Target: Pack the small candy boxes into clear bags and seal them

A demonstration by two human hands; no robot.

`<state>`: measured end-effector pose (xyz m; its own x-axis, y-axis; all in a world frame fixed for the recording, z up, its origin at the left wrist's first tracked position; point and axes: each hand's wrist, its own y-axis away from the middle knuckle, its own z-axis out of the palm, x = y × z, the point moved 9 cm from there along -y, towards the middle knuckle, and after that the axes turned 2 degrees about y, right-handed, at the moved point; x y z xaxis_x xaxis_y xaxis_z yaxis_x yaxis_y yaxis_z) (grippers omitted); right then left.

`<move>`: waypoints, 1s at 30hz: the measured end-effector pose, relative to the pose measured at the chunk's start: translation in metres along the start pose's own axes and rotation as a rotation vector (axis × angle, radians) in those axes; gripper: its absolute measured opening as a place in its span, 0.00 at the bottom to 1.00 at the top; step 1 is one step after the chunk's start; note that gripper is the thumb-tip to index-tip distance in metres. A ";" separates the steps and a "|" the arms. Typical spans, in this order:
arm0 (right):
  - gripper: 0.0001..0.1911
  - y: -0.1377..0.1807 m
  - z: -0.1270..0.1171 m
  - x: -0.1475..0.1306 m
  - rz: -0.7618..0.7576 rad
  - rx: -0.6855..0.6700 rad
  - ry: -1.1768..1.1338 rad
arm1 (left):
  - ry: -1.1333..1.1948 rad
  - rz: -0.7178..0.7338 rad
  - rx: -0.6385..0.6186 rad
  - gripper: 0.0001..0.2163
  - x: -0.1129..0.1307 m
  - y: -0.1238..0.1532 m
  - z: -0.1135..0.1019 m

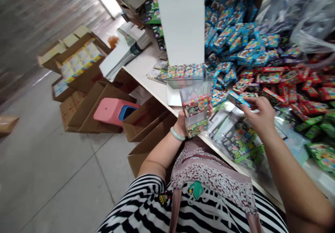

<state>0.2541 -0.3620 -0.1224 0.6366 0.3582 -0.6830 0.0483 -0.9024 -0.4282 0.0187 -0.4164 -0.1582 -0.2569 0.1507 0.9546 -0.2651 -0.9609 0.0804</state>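
My left hand [181,120], with a pale green bangle on the wrist, holds a clear plastic case [195,103] upright at the table's near edge. Two small colourful boxes sit inside the case, one red-green, one green below it. My right hand [258,112] is to the right over the table and pinches a small blue box [238,99] by its end. Under that hand lie flat printed plastic packets [238,138]. A row of small boxes [185,73] stands just behind the case.
Heaps of small blue boxes [232,41], red boxes [288,82] and green boxes [321,124] cover the table. A white card panel [181,20] stands behind. Open cardboard cartons [146,121] and a pink stool [112,110] sit on the floor left. Plastic bags [300,13] lie far right.
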 end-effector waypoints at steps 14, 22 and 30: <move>0.15 -0.011 0.071 -0.016 -0.259 -0.493 0.467 | 0.282 0.130 0.136 0.41 0.013 -0.002 -0.033; 0.17 -0.083 0.010 0.046 0.053 -0.257 0.802 | 0.155 0.148 0.022 0.41 0.010 -0.013 -0.017; 0.10 -0.081 -0.027 0.057 0.158 -0.041 0.419 | 0.030 0.164 -0.009 0.39 0.010 -0.010 -0.026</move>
<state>0.3076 -0.2747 -0.1102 0.8951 0.0949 -0.4357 -0.0492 -0.9501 -0.3081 -0.0050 -0.3993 -0.1569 -0.3248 -0.0009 0.9458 -0.2254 -0.9711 -0.0783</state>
